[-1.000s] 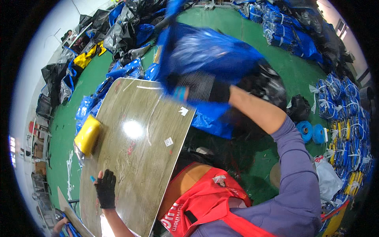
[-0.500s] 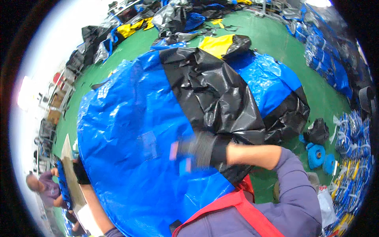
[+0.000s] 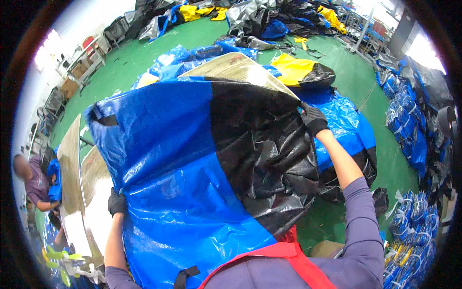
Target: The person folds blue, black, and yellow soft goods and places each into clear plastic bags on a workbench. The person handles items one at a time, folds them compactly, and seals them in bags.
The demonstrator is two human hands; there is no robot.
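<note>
Seen from above, a person's gloved left hand (image 3: 116, 202) and gloved right hand (image 3: 313, 119) grip opposite edges of a large blue-and-black plastic sheet (image 3: 192, 164) spread over a wooden table (image 3: 72, 164) on a green floor (image 3: 144, 53).

blue-and-black sheet (image 3: 202, 164) blankets the table (image 3: 72, 159), bare green floor (image 3: 385, 159) open rightward
</note>
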